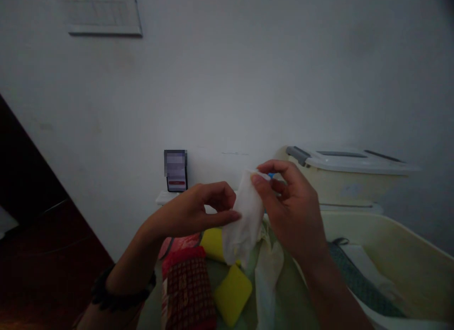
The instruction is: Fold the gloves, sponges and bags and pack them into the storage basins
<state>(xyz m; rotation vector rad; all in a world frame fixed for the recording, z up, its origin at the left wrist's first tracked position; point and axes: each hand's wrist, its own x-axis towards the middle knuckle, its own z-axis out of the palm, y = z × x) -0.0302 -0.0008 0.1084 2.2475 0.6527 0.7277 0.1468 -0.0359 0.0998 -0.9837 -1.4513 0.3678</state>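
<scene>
A thin white glove [244, 216] hangs in front of me, its lower end splitting into limp, finger-like lobes. My right hand [291, 202] is closed, pinching its top edge between thumb and fingers. At the glove's left side, my left hand [202, 207] has its thumb on the edge and its other fingers curled, the tips partly hidden. Below lie a yellow sponge [233, 294], a second yellow piece [213, 245] and a crumpled cream-white item [267, 278], possibly another glove. A small blue thing [271, 175] shows behind my right fingers.
A red-brown patterned packet [189, 290] lies at the front left, near a pink item [180, 245]. A phone [176, 171] stands against the wall. To the right are an open cream bin [418, 245] holding a dark green item [369, 282], and a lidded box [354, 178].
</scene>
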